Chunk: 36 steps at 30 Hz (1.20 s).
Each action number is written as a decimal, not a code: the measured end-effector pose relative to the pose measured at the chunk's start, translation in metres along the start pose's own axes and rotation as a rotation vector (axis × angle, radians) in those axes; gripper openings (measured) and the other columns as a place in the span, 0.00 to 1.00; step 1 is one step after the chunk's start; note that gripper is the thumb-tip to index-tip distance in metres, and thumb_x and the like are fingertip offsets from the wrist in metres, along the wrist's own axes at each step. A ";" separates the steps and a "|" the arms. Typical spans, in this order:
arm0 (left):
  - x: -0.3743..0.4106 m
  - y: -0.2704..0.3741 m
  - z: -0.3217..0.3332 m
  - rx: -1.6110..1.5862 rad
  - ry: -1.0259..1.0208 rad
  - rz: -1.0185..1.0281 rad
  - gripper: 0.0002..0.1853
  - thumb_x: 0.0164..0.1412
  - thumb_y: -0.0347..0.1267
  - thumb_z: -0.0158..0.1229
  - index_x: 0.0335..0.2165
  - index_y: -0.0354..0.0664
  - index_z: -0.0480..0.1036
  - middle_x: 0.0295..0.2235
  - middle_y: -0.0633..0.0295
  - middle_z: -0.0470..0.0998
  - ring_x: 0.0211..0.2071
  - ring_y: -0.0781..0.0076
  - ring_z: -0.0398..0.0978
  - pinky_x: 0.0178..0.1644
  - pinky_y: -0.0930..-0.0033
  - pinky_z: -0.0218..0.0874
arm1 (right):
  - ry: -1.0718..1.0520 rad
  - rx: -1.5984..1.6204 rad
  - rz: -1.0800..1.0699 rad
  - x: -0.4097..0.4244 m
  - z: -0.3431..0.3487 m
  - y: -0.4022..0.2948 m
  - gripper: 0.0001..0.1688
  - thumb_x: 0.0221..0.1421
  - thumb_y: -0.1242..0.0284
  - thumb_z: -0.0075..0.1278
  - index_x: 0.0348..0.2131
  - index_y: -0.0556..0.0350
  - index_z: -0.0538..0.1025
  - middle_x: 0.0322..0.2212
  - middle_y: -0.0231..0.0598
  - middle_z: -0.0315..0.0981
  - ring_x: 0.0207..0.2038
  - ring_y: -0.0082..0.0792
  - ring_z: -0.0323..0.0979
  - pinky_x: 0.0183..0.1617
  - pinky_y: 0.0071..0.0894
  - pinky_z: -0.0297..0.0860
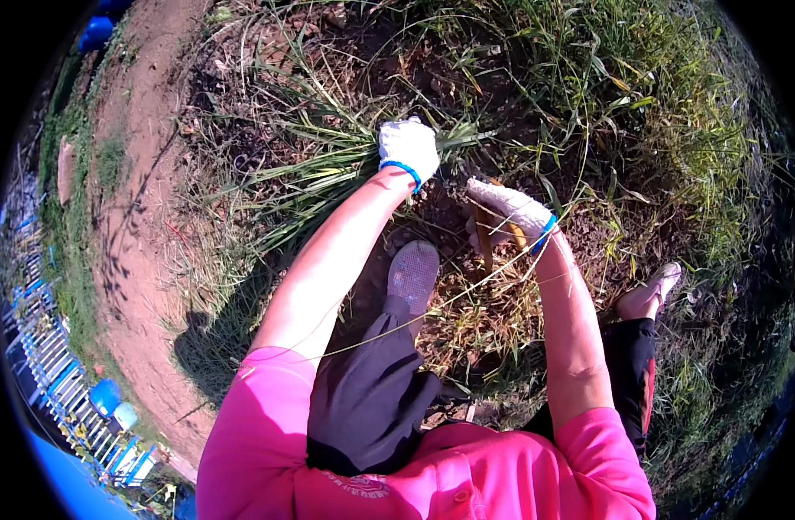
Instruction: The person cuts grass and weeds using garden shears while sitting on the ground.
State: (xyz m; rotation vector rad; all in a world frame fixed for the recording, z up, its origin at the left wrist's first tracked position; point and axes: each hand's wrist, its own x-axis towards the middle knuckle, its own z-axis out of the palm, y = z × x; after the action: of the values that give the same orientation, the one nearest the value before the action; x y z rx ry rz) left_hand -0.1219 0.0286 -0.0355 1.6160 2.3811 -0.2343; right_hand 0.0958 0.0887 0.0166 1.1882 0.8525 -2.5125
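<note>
My left hand (409, 146) wears a white knit glove with a blue cuff and is closed around a bunch of long green grass (319, 166). The blades fan out to the left of the fist, and a shorter tuft (465, 136) shows on its right. Lower and to the right, my right hand (511, 208), gloved alike, grips a hand tool with yellow handles (483, 237). Its working end is dark and mostly hidden, so its exact kind is unclear. A long thin grass stalk (462, 296) crosses in front of my right wrist and runs down towards my left sleeve.
My shoes stand apart on the ground, one (413, 273) between my arms and the other (654, 289) at right. Tall grass (690, 162) grows at the right. A bare dirt path (134, 247) curves along the left, with a white-and-blue fence (59, 370) and blue containers (105, 396) beyond.
</note>
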 end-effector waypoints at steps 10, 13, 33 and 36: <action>0.021 -0.077 -0.015 -0.764 -0.471 0.086 0.15 0.55 0.37 0.63 0.30 0.32 0.80 0.27 0.47 0.81 0.29 0.67 0.80 0.36 0.66 0.69 | -0.124 0.090 -0.002 0.015 0.014 0.008 0.24 0.57 0.53 0.54 0.39 0.55 0.75 0.31 0.45 0.78 0.32 0.46 0.78 0.34 0.54 0.76; 0.018 -0.060 -0.028 -0.701 -0.426 0.040 0.12 0.55 0.35 0.63 0.31 0.34 0.81 0.24 0.52 0.81 0.22 0.64 0.72 0.34 0.64 0.68 | -0.091 0.110 0.004 0.030 0.008 0.005 0.28 0.57 0.49 0.53 0.40 0.56 0.74 0.29 0.44 0.77 0.30 0.47 0.78 0.35 0.53 0.76; -0.057 -0.126 -0.077 -1.219 -0.036 -0.269 0.20 0.55 0.30 0.65 0.45 0.33 0.74 0.38 0.58 0.80 0.39 0.70 0.76 0.46 0.67 0.66 | 0.023 0.253 -0.024 -0.040 -0.011 0.071 0.20 0.58 0.60 0.55 0.45 0.51 0.71 0.33 0.38 0.75 0.30 0.40 0.76 0.33 0.49 0.76; -0.075 -0.135 -0.102 -0.960 0.043 -0.227 0.18 0.54 0.33 0.66 0.41 0.33 0.76 0.35 0.58 0.82 0.36 0.69 0.78 0.41 0.65 0.67 | -0.093 0.348 -0.046 -0.037 0.006 0.078 0.21 0.60 0.59 0.52 0.46 0.53 0.71 0.35 0.41 0.75 0.33 0.40 0.77 0.35 0.50 0.76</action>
State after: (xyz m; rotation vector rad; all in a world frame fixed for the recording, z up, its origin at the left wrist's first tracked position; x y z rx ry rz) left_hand -0.2329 -0.0605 0.0827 0.8921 2.1334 0.7900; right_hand 0.1495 0.0212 0.0164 1.1444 0.4347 -2.8097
